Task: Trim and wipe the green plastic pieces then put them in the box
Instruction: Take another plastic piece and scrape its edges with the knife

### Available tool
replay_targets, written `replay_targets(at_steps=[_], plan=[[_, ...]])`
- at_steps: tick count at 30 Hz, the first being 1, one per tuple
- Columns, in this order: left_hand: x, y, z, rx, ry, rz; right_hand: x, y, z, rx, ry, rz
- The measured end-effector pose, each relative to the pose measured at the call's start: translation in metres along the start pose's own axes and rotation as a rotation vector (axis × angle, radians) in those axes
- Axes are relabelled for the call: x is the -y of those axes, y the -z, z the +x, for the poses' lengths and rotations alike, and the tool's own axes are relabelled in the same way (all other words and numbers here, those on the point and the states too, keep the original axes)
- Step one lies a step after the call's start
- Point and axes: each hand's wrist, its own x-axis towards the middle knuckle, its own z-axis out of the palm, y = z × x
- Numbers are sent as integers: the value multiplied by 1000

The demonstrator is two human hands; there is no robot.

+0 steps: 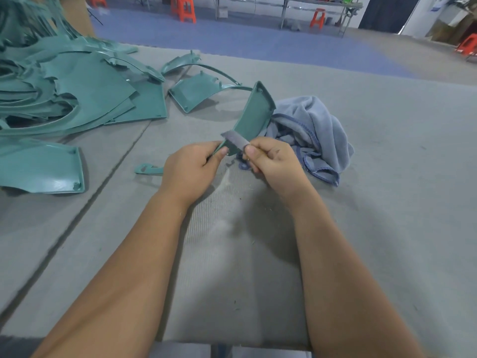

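Note:
My left hand (191, 169) pinches the near corner of a curved green plastic piece (254, 115) that stands tilted up above the grey table (387, 177). My right hand (275, 161) grips a small grey trimming tool (236, 142), whose flat end lies against the piece's near edge. A grey-blue cloth (312, 133) lies crumpled just right of the piece. A large heap of green plastic pieces (64, 91) fills the table's left side. No box is in view.
A single green panel (44, 166) lies at the near left, and a small green offcut (148, 169) sits beside my left hand. Another curved piece (196, 91) lies behind the held one. Orange stools (184, 9) and tables stand on the blue floor beyond.

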Motion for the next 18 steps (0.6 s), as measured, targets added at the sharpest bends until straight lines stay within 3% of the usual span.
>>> replay_targets(at_steps=[3, 9, 12, 18], plan=[[-1, 1, -1, 13, -7, 18, 4, 5, 0, -135, -22, 235], [-7, 2, -1, -72, -58, 64, 12, 11, 8, -369, -11, 268], [-6, 0, 2, -22, -30, 97, 18, 8, 11, -366, -66, 249], [-6, 0, 2, 19, -97, 31, 19, -4, 17, -242, 0, 67]])
